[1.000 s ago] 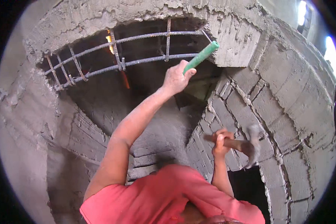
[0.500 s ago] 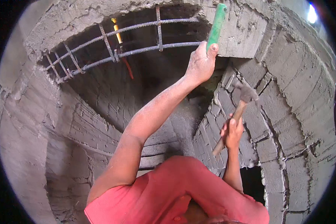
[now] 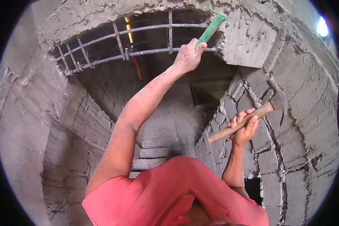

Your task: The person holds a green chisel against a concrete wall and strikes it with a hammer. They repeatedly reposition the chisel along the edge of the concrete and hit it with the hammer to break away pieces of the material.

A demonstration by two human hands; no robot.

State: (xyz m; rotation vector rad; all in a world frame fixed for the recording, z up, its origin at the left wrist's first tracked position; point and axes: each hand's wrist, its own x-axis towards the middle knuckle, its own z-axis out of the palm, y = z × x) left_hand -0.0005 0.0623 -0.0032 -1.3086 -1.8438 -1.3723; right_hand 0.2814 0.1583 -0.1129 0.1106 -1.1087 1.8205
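My left hand (image 3: pixel 189 56) is closed round the lower end of a green tool (image 3: pixel 211 30), thumb along its side, beside the broken concrete edge at the top. The tool tilts up to the right; whether it has a blade below my fist is hidden. In my right hand (image 3: pixel 245 128) is a claw hammer (image 3: pixel 265 109), gripped around the middle of its wooden handle, its metal head up and to the right, apart from the green tool. Steel rebars (image 3: pixel 147 51) cross the opening left of my left hand.
Rough block wall (image 3: pixel 290 158) with deep mortar joints rises at the right, a dark hole (image 3: pixel 253 190) low in it. Concrete steps (image 3: pixel 154 152) lie below. A yellow conduit (image 3: pixel 129 32) and a red one (image 3: pixel 138 68) hang behind the rebars.
My left hand has moved left with the green tool, which now leans further right. My right hand has moved right, and the hammer has turned from nearly upright to slanting. The view has shifted slightly.
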